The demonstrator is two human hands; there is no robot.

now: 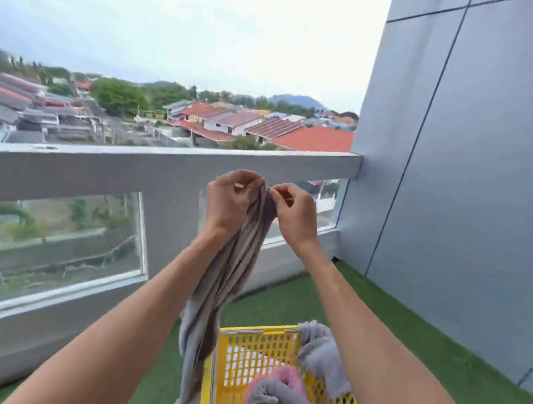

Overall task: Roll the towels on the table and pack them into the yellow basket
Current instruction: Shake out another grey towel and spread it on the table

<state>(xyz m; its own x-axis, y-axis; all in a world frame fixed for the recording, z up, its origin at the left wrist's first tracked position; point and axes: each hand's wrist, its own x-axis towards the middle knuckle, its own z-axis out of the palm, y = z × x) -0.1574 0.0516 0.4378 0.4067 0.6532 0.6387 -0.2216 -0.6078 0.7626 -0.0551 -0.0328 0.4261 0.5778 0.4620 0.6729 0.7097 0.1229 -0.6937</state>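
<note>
While both hands lift one towel, packing looks partly done.

Below, the yellow basket (251,355) on the green turf already holds a rolled pink towel (283,378) and grey towels (319,353); no table is in view. A brownish-grey towel (236,280) hangs unrolled, its long axis near vertical, tail beside the basket's left wall. The left hand (228,200) and right hand (292,212) each pinch its top edge, close together.
</note>
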